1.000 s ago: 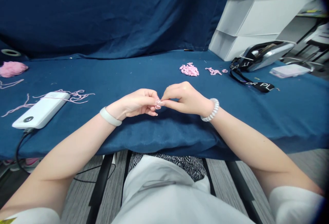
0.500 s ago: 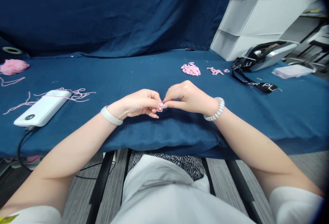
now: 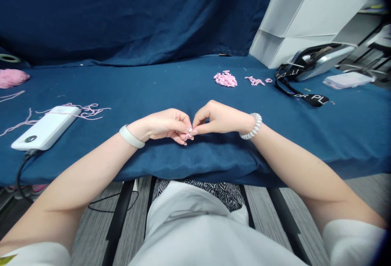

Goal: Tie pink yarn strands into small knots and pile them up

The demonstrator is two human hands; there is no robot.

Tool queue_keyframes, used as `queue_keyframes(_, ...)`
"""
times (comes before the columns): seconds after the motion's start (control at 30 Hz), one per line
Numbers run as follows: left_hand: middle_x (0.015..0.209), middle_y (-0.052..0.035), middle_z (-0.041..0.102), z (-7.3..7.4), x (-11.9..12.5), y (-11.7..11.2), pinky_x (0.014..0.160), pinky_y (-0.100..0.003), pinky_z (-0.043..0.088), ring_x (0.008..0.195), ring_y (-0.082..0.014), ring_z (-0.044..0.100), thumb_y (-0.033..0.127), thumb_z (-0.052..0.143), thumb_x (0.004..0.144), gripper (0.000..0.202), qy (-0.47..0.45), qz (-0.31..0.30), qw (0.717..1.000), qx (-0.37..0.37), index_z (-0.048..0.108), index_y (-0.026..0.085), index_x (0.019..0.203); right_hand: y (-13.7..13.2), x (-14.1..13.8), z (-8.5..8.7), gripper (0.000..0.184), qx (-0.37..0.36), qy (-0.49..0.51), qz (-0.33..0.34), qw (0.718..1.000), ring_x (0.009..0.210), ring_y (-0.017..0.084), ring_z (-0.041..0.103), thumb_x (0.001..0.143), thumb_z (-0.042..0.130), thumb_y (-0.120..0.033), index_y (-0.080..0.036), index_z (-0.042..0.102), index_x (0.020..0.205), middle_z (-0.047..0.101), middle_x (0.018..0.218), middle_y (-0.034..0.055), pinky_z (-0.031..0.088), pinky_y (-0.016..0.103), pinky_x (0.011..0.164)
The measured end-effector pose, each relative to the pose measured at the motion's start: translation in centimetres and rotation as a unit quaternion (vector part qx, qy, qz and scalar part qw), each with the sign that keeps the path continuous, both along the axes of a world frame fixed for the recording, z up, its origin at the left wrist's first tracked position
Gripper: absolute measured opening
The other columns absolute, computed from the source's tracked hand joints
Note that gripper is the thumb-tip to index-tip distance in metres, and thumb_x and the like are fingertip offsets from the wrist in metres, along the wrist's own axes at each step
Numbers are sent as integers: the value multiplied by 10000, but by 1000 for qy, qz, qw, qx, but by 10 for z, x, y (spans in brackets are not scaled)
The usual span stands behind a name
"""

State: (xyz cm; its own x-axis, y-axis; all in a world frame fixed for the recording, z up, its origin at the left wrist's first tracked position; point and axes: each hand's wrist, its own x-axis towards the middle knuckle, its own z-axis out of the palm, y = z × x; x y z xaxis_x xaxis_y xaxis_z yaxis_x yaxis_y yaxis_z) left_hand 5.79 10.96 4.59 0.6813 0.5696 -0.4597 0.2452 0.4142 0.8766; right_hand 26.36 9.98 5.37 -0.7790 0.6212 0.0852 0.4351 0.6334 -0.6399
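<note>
My left hand [image 3: 163,125] and my right hand [image 3: 218,118] meet fingertip to fingertip low over the blue cloth [image 3: 171,91] near the table's front edge. Both are pinched shut on a tiny pink piece [image 3: 190,132], too small to make out clearly. A white band circles my left wrist and a pearly coil bracelet [image 3: 252,126] my right. A pile of small pink yarn bits [image 3: 225,79] lies beyond my right hand, apart from it.
A white power bank [image 3: 45,127] with a cable lies at the left, with loose pink yarn strands [image 3: 82,110] behind it. A pink yarn ball [image 3: 11,77] sits far left. At the right are a black lanyard [image 3: 301,95], a silvery device [image 3: 320,56] and white shelving [image 3: 305,9].
My two hands have sunk slightly toward the cloth, still pinched together. My right fingers have arched a little higher. Nothing else on the table has moved.
</note>
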Motion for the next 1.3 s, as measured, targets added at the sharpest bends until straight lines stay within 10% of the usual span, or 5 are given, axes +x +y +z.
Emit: queue_keyframes(1.3, 618, -116, 674, 6, 1, 6, 547, -307, 588, 515, -178, 634, 179, 504, 774, 118, 26, 74, 996, -53, 601, 121, 805, -16, -19, -10, 165, 79, -22, 21, 996, 518, 74, 370, 870, 473, -172, -155, 517, 711, 444, 570, -41, 291, 233, 585)
